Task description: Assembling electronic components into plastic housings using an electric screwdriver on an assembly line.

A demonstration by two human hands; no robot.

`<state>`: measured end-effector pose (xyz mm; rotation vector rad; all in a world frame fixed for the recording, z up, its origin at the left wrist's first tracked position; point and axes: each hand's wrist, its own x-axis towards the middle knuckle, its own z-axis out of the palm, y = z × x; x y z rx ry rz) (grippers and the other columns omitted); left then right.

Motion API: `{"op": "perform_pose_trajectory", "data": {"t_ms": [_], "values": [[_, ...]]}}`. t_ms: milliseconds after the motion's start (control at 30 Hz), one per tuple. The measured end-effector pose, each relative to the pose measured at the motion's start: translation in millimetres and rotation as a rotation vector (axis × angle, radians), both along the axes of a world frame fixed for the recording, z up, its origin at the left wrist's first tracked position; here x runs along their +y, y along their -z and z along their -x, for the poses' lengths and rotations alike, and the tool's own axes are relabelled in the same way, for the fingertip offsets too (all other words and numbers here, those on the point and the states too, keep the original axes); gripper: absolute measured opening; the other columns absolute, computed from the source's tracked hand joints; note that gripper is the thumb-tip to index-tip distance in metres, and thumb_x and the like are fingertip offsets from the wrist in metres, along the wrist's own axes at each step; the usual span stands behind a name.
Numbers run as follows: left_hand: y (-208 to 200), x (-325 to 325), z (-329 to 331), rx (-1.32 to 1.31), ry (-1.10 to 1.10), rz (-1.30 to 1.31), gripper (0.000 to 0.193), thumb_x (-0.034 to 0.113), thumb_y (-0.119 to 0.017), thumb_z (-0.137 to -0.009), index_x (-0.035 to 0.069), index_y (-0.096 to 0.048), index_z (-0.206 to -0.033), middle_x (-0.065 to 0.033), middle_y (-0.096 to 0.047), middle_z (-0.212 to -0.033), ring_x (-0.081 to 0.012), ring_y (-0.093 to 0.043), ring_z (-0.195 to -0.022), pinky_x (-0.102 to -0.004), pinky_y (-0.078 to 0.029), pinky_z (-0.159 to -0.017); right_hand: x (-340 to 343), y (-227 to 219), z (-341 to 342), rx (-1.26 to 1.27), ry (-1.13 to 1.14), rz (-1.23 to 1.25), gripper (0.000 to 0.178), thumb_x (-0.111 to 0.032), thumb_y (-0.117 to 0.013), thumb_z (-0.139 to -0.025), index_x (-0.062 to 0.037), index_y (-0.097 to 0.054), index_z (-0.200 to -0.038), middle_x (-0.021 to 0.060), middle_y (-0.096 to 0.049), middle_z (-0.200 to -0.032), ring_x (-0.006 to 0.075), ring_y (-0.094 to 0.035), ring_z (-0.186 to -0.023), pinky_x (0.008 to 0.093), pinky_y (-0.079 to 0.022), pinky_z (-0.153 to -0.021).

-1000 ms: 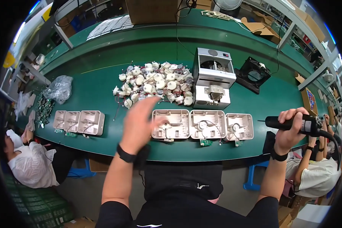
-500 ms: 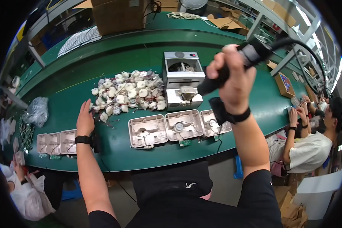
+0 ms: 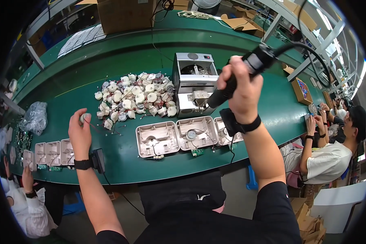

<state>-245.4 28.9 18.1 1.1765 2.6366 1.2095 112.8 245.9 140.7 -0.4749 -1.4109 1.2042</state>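
Observation:
My right hand (image 3: pixel 246 97) is wrapped round a black electric screwdriver (image 3: pixel 225 88), its lower end at the front of a grey screw feeder (image 3: pixel 195 85). My left hand (image 3: pixel 81 132) is closed on a small whitish motor (image 3: pixel 83 118) with a thin red wire, left of a pile of white motors with wires (image 3: pixel 136 97). In front of the feeder stands a row of open, pale plastic housings (image 3: pixel 157 140). The middle housing (image 3: pixel 196 134) has a round metal part inside, and a green circuit board (image 3: pixel 197 152) hangs at its near edge.
More pale housings (image 3: pixel 53 153) line the left side, near a clear plastic bag (image 3: pixel 34 118). Co-workers sit at both ends; one in a white shirt (image 3: pixel 331 158) is at the right. A large cardboard box (image 3: pixel 126 16) stands behind. The screwdriver's cable (image 3: pixel 313 44) loops rightward.
My left hand has moved left, away from the pile, and a motor now shows in its fingers. The screwdriver has come slightly left and down to the feeder's front.

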Motion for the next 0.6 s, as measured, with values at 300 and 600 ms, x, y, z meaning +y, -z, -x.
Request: {"op": "perform_pose_trajectory", "data": {"t_ms": [300,600], "values": [[-10.6,-6.2,-109.3,-0.937,0.469,-0.359,0.038,0.009,-0.065,-0.093,0.001,-0.056,-0.129,-0.0068,-0.062,-0.125,-0.0116,-0.061,-0.101,-0.026,-0.05,-0.08,-50.9,-12.4,-36.2,0.163,-0.201,-0.014,0.027,-0.033,-0.051,-0.099,-0.0069,-0.049,-0.105,0.0041,-0.05,-0.071,0.0142,-0.046,-0.051,0.03,-0.041,-0.051],[-5.2,1.7,-157.7,-0.804,0.581,-0.19,0.035,0.007,-0.067,-0.089,0.004,-0.062,-0.123,-0.0089,-0.062,-0.126,-0.019,-0.059,-0.114,-0.0323,-0.049,-0.091,-83.1,-7.4,-48.0,0.121,-0.349,-0.056,0.041,-0.042,-0.057,-0.093,-0.0074,-0.042,-0.107,0.0048,-0.05,-0.071,0.0137,-0.047,-0.05,0.0286,-0.043,-0.05]]}}
